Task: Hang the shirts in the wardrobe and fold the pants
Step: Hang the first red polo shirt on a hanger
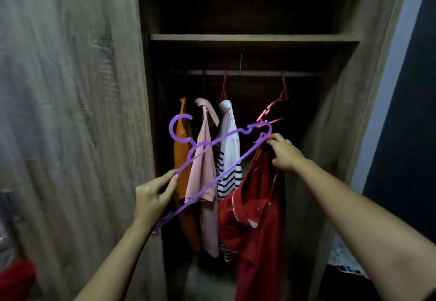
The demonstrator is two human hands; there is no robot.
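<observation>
Writing, head view: small pale lettering sits on the red shirt near its upper edge, too small to read.
Left hand: raised in front of the open wardrobe with the forearm coming up from the lower left. Thumb and fingers pinch one shoulder end of the purple hanger.
Right hand: reaches in from the lower right with the back of the hand towards the camera. Its fingers are curled on the top edge of the red shirt, right at the hanger's other shoulder end.
Purple hanger: held tilted between both hands. Its hook points up and to the left and is off the rail.
Red shirt: hangs down from the right hand in front of the wardrobe opening. It is bunched, with white trim along its collar.
Hung shirts: an orange shirt, a pink shirt and a white shirt with dark stripes hang side by side from the rail, behind the purple hanger.
Pink hanger: hangs bare on the rail, to the right of the hung shirts.
Shelf: spans the wardrobe above the rail.
Wardrobe door: wood grain, filling the left side of the view.
Edges: a red cloth lies at the lower left and a patterned fabric at the lower right.
</observation>
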